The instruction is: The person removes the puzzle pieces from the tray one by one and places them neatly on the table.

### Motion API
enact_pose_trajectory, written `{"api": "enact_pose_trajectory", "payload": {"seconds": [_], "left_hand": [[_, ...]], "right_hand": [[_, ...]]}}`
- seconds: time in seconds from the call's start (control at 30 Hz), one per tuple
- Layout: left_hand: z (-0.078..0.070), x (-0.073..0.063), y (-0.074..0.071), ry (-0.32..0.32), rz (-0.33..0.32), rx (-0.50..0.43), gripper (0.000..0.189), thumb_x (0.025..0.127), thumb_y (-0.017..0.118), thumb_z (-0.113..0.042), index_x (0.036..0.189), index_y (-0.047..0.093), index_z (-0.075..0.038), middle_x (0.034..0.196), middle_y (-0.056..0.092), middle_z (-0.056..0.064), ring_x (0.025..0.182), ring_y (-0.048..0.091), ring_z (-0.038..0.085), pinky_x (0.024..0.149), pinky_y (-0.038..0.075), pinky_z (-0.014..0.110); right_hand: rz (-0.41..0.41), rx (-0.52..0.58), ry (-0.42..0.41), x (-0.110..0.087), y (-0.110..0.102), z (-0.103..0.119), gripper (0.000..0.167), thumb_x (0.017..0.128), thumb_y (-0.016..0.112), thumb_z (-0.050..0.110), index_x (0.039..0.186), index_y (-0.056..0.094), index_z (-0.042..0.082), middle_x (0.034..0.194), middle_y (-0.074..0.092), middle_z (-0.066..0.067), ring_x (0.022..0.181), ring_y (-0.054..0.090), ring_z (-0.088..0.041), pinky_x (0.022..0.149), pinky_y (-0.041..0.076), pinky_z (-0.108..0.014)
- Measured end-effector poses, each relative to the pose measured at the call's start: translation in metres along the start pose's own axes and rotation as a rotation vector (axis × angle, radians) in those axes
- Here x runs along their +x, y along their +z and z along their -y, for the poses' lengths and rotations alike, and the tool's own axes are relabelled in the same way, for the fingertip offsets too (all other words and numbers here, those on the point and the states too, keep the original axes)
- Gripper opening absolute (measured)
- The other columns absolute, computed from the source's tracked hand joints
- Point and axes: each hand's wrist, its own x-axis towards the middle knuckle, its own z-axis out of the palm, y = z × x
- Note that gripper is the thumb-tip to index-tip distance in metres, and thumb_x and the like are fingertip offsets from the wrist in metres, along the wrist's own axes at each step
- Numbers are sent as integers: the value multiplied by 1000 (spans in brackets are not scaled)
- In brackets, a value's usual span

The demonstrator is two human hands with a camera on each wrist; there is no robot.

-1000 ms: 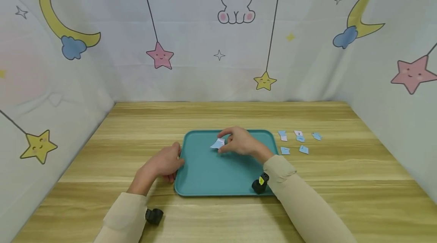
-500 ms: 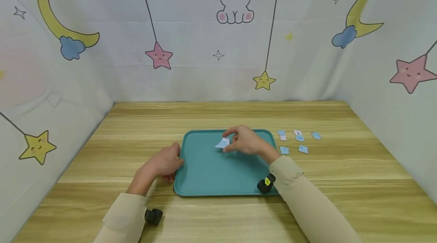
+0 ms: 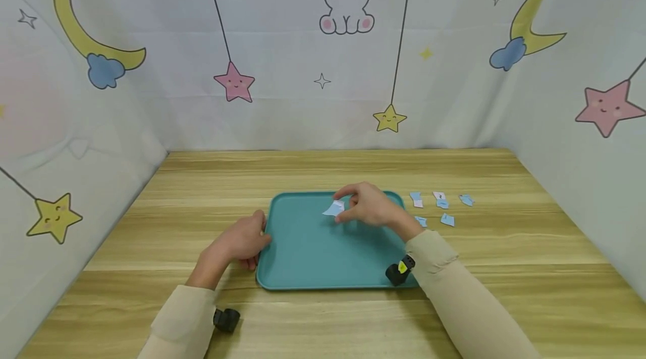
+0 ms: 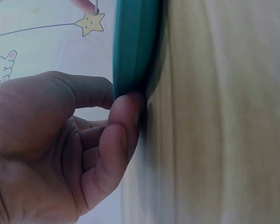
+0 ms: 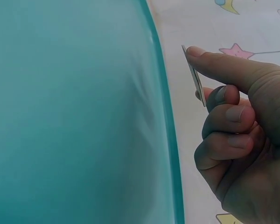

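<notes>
Between thumb and index finger, my right hand (image 3: 370, 205) pinches a small light-blue and white card piece (image 3: 334, 208) with uneven edges. It is held above the back part of the teal tray (image 3: 303, 258). From the right wrist view the card piece (image 5: 196, 77) appears edge-on and thin, while the other fingers curl in beneath. My left hand (image 3: 244, 238) grips the tray's left rim. In the left wrist view, the thumb lies at one side of the rim (image 4: 133, 46) and the fingertips (image 4: 126, 109) at the other, close to the wooden tabletop.
Several similar blue and white card pieces (image 3: 447, 220) lie apart on the wooden table (image 3: 504, 269), right of the tray. A white curtain (image 3: 282, 112) printed with stars, moons and a rabbit hangs behind and along both sides.
My right hand has moved a little to the right and back with the card piece, its sleeve now partly nearer the loose pieces. The left hand and tray have stayed put.
</notes>
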Motion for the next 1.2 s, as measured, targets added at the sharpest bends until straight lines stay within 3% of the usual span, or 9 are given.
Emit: {"api": "enact_pose_trajectory", "payload": {"seconds": [0.47,1.2], "left_hand": [[2,-1,0,4,0,-14,5,103,50,-6,102,48,-2,59,62,13,43,60,18,41,53,30],[3,-4,0,11,0,-5,5,102,50,-6,101,48,-2,59,61,13,43,60,18,41,53,31]], "right_hand": [[5,44,59,-13,-9,1,58,88,86,20,140,64,4,55,40,4,47,38,-13,49,32,-27],[19,36,51,-35,-22,-6,57,91,84,22,141,62,4,54,44,3,45,40,-15,52,38,-30]]}}
